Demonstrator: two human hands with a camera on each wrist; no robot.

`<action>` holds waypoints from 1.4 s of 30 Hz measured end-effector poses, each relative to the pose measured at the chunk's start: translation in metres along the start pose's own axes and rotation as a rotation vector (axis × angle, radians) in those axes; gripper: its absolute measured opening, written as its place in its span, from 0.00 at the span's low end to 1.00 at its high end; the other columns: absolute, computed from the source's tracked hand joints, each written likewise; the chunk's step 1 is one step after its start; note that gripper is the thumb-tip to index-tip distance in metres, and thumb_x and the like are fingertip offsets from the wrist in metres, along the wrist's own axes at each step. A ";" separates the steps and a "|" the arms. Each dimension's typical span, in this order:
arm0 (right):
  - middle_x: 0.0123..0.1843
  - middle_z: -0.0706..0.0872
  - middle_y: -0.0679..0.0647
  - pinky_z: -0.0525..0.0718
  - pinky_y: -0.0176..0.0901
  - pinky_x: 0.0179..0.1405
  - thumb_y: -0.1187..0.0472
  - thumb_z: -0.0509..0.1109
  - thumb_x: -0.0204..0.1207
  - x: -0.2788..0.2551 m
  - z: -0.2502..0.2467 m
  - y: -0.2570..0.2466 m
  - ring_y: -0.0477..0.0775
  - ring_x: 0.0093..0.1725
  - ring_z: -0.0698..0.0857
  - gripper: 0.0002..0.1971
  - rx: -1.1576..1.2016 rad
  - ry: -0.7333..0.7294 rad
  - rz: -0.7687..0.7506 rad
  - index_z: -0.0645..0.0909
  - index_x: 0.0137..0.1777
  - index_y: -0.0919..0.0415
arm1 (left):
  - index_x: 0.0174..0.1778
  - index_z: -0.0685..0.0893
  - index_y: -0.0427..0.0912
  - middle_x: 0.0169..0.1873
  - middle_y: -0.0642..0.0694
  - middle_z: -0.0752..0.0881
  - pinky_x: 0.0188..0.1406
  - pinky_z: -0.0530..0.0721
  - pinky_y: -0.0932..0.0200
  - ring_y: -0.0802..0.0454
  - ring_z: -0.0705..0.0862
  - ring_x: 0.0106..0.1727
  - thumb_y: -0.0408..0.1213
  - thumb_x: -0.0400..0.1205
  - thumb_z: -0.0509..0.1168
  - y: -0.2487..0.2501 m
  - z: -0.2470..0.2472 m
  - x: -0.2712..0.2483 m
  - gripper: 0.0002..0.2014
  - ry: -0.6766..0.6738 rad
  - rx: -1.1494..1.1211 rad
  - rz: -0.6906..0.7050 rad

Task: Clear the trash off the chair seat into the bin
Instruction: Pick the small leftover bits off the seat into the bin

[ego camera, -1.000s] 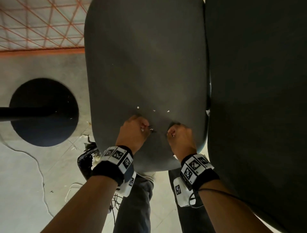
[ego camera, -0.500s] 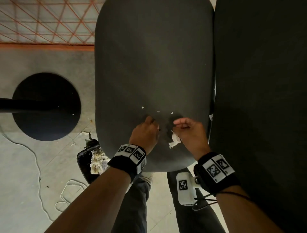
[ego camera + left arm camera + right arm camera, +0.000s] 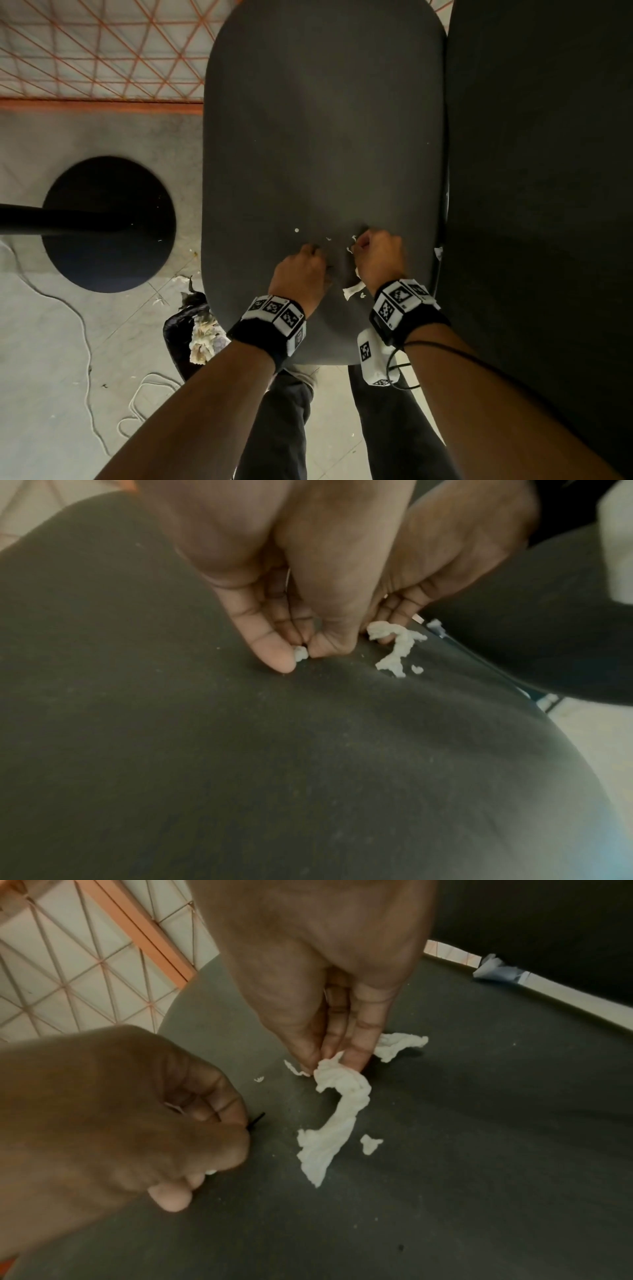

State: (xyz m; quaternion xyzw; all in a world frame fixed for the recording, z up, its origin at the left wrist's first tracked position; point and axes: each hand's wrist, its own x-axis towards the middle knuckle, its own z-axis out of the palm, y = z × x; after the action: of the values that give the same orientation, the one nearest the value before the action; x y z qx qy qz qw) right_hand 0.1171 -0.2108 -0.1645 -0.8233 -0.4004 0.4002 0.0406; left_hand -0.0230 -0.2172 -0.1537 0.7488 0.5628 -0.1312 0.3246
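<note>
The dark grey chair seat (image 3: pixel 322 137) fills the middle of the head view. My left hand (image 3: pixel 317 255) is curled low on the seat, thumb and forefinger pinching a small white scrap (image 3: pixel 300 653); a thin black sliver (image 3: pixel 257 1119) sticks out of its fist. Beside it, my right hand (image 3: pixel 358 245) pinches the top end of a twisted white tissue strip (image 3: pixel 337 1102), whose tail lies on the seat (image 3: pixel 352 291). Tiny white crumbs (image 3: pixel 296 230) dot the seat ahead of the hands. A loose bit (image 3: pixel 370 1144) lies by the strip. The black bin bag (image 3: pixel 178 329), holding crumpled paper (image 3: pixel 205 337), sits on the floor left of the seat.
A second dark padded surface (image 3: pixel 548 205) stands close on the right, with a paper scrap (image 3: pixel 438 251) in the gap. A round black base with a pole (image 3: pixel 109 226) is on the floor at left. White cable (image 3: pixel 85 342) loops near the bin. My legs are under the seat's near edge.
The tissue strip has come out from under my right hand, which has shifted slightly up the seat while pinching its end. My left hand has stayed almost in place.
</note>
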 end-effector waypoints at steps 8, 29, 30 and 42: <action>0.37 0.89 0.52 0.80 0.37 0.40 0.63 0.72 0.71 -0.001 -0.009 0.000 0.50 0.37 0.86 0.03 0.108 -0.060 -0.052 0.86 0.38 0.55 | 0.45 0.87 0.48 0.46 0.46 0.90 0.57 0.83 0.46 0.40 0.86 0.52 0.40 0.75 0.66 -0.033 -0.030 0.014 0.06 0.228 -0.371 -0.335; 0.48 0.89 0.65 0.84 0.52 0.45 0.62 0.62 0.76 -0.008 0.034 -0.041 0.69 0.48 0.87 0.10 -0.140 0.004 -0.149 0.86 0.44 0.64 | 0.28 0.79 0.40 0.34 0.39 0.88 0.42 0.84 0.49 0.34 0.86 0.41 0.44 0.73 0.65 -0.045 -0.036 0.016 0.12 0.115 -0.373 -0.282; 0.49 0.89 0.65 0.84 0.52 0.47 0.63 0.62 0.76 -0.008 0.033 -0.043 0.69 0.48 0.87 0.11 -0.139 -0.020 -0.135 0.86 0.44 0.65 | 0.27 0.80 0.41 0.31 0.40 0.89 0.44 0.87 0.49 0.36 0.87 0.40 0.46 0.70 0.65 -0.052 -0.035 0.003 0.12 0.128 -0.468 -0.326; 0.37 0.90 0.56 0.87 0.44 0.40 0.68 0.73 0.71 -0.132 0.105 -0.095 0.51 0.36 0.87 0.03 0.205 -0.569 -0.224 0.88 0.41 0.61 | 0.34 0.86 0.45 0.30 0.45 0.89 0.37 0.90 0.56 0.51 0.88 0.30 0.33 0.73 0.73 -0.142 0.030 -0.182 0.04 0.323 -1.061 -0.804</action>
State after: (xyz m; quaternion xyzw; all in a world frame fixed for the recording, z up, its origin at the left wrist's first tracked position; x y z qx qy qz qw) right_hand -0.0623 -0.2644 -0.1157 -0.6209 -0.4415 0.6455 0.0537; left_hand -0.2099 -0.3520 -0.1215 0.2314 0.8266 0.1651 0.4857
